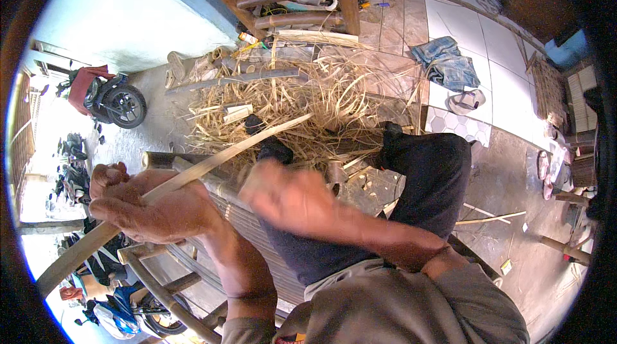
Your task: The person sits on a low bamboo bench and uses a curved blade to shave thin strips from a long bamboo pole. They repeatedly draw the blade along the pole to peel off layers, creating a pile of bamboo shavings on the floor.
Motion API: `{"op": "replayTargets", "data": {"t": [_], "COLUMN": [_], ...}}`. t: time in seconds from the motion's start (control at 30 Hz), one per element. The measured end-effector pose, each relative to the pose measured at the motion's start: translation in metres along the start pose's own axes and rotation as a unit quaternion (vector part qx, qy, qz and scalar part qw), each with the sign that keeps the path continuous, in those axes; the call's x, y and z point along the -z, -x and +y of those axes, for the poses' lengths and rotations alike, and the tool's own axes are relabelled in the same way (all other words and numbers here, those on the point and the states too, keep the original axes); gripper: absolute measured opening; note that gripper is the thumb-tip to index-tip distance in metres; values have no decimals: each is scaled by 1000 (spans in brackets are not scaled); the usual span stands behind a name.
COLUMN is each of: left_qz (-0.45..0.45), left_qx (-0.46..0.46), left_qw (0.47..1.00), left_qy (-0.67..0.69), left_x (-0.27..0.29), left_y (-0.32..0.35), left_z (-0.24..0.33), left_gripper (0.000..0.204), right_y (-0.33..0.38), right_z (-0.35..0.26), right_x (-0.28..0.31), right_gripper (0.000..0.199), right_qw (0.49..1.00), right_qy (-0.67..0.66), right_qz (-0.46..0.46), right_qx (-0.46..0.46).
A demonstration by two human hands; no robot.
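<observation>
My left hand [138, 206] is clenched round the bamboo strip [212, 161], which runs up-right; my right hand [289, 196] is blurred beside it, grip unclear.

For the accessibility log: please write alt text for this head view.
The left hand grips a long bamboo strip while the blurred right hand works close over it, above a bamboo frame. Ahead lies a pile of bamboo shavings.
</observation>
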State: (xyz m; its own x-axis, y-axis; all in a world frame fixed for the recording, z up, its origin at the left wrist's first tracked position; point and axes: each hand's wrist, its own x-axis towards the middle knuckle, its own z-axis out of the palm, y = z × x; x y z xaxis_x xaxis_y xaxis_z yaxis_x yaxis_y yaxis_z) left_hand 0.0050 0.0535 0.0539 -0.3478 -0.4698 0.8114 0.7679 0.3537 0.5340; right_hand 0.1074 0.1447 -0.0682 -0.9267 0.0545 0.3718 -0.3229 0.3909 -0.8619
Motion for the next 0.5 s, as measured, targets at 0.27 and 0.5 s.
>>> {"op": "replayTargets", "data": {"t": [0.27,0.5], "left_qz": [-18,-41], "left_qx": [-43,-69], "left_qw": [994,996], "left_qy": [100,27], "left_x": [6,17], "left_y": [-7,-17], "left_z": [-9,-16], "left_gripper": [39,37], "right_y": [16,11], "right_z": [18,20], "right_x": [-13,-22], "right_gripper": [42,42], "right_qw": [999,994], "right_qy": [-9,-42], "right_qz": [29,-27], "right_qx": [-45,-97]}}
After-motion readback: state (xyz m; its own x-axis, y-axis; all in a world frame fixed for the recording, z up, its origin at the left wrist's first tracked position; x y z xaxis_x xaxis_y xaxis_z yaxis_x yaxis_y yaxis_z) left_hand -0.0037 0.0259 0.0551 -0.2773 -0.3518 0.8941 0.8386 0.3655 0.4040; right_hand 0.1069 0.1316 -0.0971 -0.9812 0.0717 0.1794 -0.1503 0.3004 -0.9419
